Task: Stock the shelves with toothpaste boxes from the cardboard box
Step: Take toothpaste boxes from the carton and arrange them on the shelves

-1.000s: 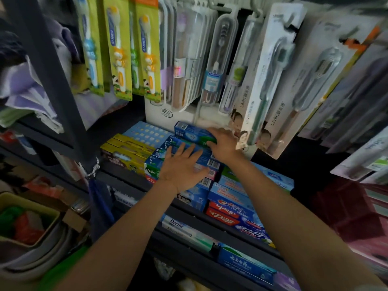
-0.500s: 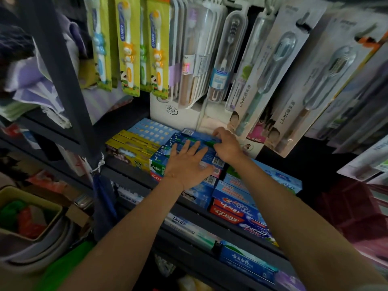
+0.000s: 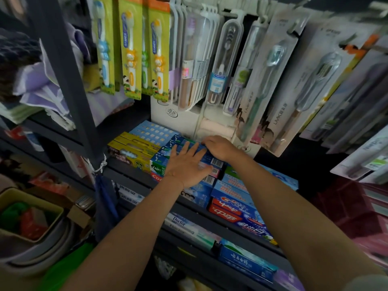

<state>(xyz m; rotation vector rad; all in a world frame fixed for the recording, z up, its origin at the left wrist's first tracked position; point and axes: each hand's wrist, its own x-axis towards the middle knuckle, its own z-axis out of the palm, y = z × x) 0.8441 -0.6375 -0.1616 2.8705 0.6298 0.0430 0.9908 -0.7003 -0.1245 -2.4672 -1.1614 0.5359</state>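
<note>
Dark metal shelving [image 3: 134,181] fills the head view, with carded toothbrushes [image 3: 130,49] hanging across the top of the frame. At centre, the shelf holds stacked toothpaste boxes: a blue-and-green stack [image 3: 165,162] in the middle, yellow boxes [image 3: 130,150] to its left, red-and-blue boxes [image 3: 235,208] at lower right. A lower shelf carries more boxes [image 3: 247,261] lying flat. At lower left a beige tub [image 3: 50,219] holds green and red items, too blurred to name. The left hand [image 3: 186,166] lies flat on the stack, fingers spread and straight, pressing down. The right hand [image 3: 218,145] rests on the far end of the top blue box [image 3: 189,147], fingers curled over its edge. That box lies flat atop the stack, its long axis running from centre left of the frame toward centre right, level with its neighbours. A second ago the box sat raised and tilted under the right hand; since then it has settled flush onto the stack, and both hands have closed in over it.
</note>
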